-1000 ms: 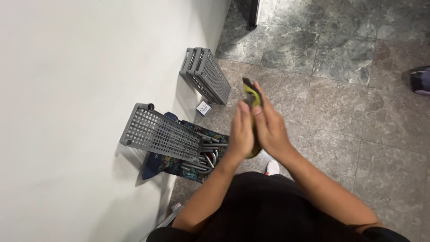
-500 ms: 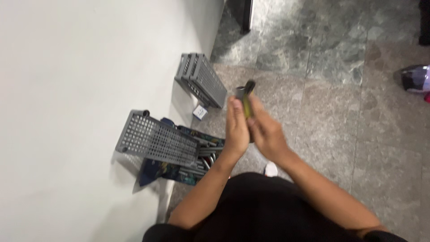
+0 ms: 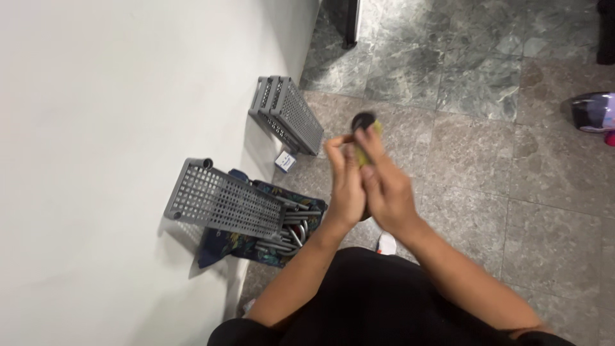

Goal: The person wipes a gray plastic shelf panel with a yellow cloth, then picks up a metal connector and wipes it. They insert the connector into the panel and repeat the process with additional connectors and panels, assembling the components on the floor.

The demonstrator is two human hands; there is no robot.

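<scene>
Both hands raised at chest height, gripping one small yellow-green tool with a black round end.

Left hand (image 3: 344, 186) closed, fingertips pinching the tool's upper part; right hand (image 3: 384, 189) wrapped around the yellow-green tool (image 3: 366, 131) lower down; the two hands touch; the tool is upright, well above the stone-tile floor (image 3: 487, 160), its body mostly hidden by fingers; blur prevents telling its exact kind. Judged progress: the tool is in hand and being worked on; nothing shows a finished result. Below, a grey perforated basket (image 3: 224, 200) leans at the white wall (image 3: 115, 128) over a patterned bag (image 3: 256, 237) of metal rods (image 3: 291, 230); a second grey basket (image 3: 288, 115) lies farther along.
</scene>
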